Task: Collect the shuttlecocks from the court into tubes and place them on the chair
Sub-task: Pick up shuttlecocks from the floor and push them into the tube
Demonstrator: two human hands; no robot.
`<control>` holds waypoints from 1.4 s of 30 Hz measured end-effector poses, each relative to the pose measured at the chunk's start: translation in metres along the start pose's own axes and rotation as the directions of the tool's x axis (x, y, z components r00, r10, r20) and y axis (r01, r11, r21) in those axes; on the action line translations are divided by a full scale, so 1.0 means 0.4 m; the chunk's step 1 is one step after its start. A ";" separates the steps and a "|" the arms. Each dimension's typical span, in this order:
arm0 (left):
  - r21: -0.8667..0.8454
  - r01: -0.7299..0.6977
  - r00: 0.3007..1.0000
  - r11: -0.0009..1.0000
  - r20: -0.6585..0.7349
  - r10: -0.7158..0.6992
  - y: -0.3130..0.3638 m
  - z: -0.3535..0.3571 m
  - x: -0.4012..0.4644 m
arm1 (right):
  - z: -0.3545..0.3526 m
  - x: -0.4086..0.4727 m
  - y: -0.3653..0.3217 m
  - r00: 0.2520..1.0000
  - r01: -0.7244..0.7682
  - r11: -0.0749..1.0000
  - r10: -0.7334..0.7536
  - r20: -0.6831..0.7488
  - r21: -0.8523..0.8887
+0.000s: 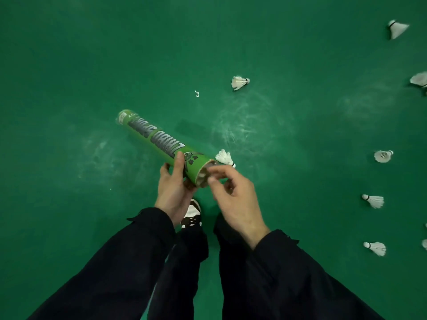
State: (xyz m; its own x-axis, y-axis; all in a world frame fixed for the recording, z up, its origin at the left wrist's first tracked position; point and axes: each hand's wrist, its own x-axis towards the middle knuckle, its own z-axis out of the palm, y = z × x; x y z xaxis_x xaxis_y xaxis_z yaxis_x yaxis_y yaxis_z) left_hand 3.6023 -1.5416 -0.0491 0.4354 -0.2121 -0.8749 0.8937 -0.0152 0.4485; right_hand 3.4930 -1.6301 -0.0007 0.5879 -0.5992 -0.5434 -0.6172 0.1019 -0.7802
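A single wide-angle head camera looks almost straight down from standing height onto the green court floor (pixel 92 54), with the person's dark sleeves and both hands close in the lower middle. The lens bends the edges, so the shuttlecocks (pixel 383 156) along the right side sit far out in the field.

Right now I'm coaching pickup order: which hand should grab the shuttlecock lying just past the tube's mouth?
Right. The left hand grips the tube, while the right hand is free at the tube's open end, close to the shuttlecock.
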 end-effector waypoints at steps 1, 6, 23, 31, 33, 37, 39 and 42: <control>0.017 -0.006 1.000 1.000 -0.015 0.007 -0.008 0.000 0.044 | 0.002 0.036 0.047 0.997 -0.060 0.998 0.061 -0.055 0.016; 0.073 -0.013 0.998 0.997 -0.066 0.018 -0.072 -0.003 0.238 | 0.049 0.264 0.334 0.974 -0.227 0.925 0.210 -0.088 -0.304; 0.148 0.013 0.999 0.989 0.044 -0.020 -0.158 0.020 0.600 | 0.154 0.651 0.768 0.999 0.042 0.563 0.005 0.054 -0.825; 0.025 0.062 0.998 0.998 0.003 -0.063 -0.029 0.106 0.253 | -0.052 0.224 0.239 0.818 0.175 0.984 -0.127 -0.561 0.032; 0.000 0.066 0.997 0.998 0.027 -0.066 -0.001 0.142 0.152 | -0.079 0.120 0.139 0.804 0.291 0.954 -0.288 -0.521 -0.078; 0.009 0.068 0.994 0.998 0.090 -0.069 0.045 0.210 -0.037 | -0.098 0.008 0.015 0.845 0.316 0.918 -0.386 -0.371 -0.238; 0.026 0.056 0.992 0.998 0.113 -0.058 0.066 0.234 -0.114 | -0.114 -0.025 -0.039 0.833 0.292 0.891 -0.416 -0.365 -0.348; 0.038 -0.016 0.990 0.999 0.141 0.011 0.099 0.269 -0.201 | -0.150 -0.072 -0.115 0.752 0.285 0.822 -0.510 -0.417 -0.492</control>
State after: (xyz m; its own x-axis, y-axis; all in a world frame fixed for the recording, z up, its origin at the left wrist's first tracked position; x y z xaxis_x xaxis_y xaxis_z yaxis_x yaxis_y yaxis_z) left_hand 3.5912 -1.6302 0.0587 0.4254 -0.3484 -0.8353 0.8816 -0.0493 0.4695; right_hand 3.4729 -1.6652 0.0694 0.5395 -0.8337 0.1182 -0.5975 -0.4779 -0.6439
